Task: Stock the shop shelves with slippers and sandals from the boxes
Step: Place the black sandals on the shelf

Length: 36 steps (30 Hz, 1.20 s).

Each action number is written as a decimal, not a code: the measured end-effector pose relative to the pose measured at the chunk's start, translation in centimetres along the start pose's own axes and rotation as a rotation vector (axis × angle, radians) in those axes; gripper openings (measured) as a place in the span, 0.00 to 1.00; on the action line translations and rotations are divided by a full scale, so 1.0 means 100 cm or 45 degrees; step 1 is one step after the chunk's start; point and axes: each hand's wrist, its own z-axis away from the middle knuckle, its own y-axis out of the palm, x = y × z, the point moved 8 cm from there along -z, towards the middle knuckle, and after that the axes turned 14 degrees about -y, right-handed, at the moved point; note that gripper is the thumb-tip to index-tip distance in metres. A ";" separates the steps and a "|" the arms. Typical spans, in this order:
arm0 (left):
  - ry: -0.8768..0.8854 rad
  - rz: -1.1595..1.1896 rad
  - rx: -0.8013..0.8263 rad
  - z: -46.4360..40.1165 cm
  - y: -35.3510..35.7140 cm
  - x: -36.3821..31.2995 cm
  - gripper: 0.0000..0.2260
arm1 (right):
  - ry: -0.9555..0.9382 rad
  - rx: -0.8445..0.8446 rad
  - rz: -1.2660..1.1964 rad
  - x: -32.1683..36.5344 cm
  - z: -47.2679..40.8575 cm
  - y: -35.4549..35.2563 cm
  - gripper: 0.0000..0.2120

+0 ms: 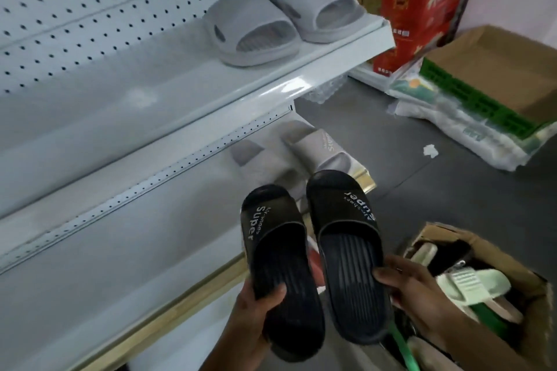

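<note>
I hold a pair of black slippers marked "Super" in front of the lower shelf. My left hand (pixel 250 313) grips the heel of the left black slipper (pixel 277 265). The heel of the right black slipper (pixel 346 253) is gripped by my right hand (pixel 419 295). A grey pair (pixel 283 15) stands on the upper shelf (pixel 180 93) at its right end. Another light grey pair (pixel 304 150) sits on the lower shelf (pixel 105 250), just beyond the black ones. An open cardboard box (pixel 488 295) with more slippers lies at the lower right.
White pegboard backs the shelves at the left. On the dark floor at the right lie plastic-wrapped packs with a green crate (pixel 479 99) and an open brown carton (pixel 506 69). Red printed boxes (pixel 422 3) stand behind the shelf end.
</note>
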 end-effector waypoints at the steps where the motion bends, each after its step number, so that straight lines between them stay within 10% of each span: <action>1: 0.007 0.021 -0.033 0.005 -0.018 -0.006 0.23 | -0.009 0.009 -0.008 -0.004 -0.002 0.015 0.16; 15: 0.144 0.112 -0.495 0.046 -0.258 -0.062 0.18 | 0.167 -0.024 -0.277 -0.090 0.038 0.228 0.17; 28: 0.306 0.485 -0.665 0.078 -0.336 -0.062 0.23 | 0.297 -0.486 -0.540 -0.121 0.022 0.368 0.17; 36: 0.257 0.465 -0.577 0.076 -0.349 -0.058 0.23 | 0.577 0.097 0.251 -0.137 0.039 0.357 0.14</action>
